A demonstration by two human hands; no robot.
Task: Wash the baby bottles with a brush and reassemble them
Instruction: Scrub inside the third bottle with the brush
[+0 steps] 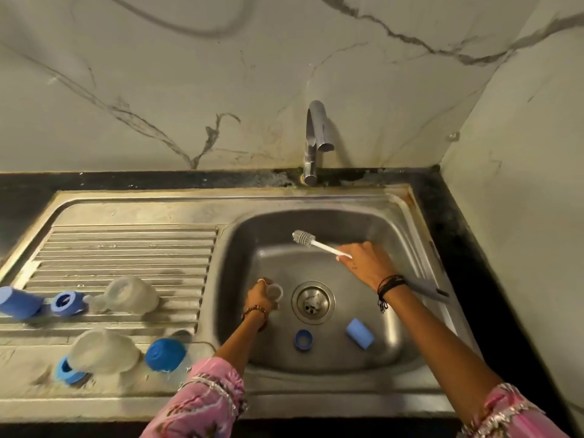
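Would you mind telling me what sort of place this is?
Most likely a home kitchen: a steel sink with ribbed drainboard, a tap on a dark counter, marble-look wall behind.

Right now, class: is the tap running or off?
Off: no stream falls from the tap spout into the sink.

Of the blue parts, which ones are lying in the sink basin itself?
Two: the blue ring in front of the drain, and the blue cap right of it. The other blue pieces sit on the drainboard.
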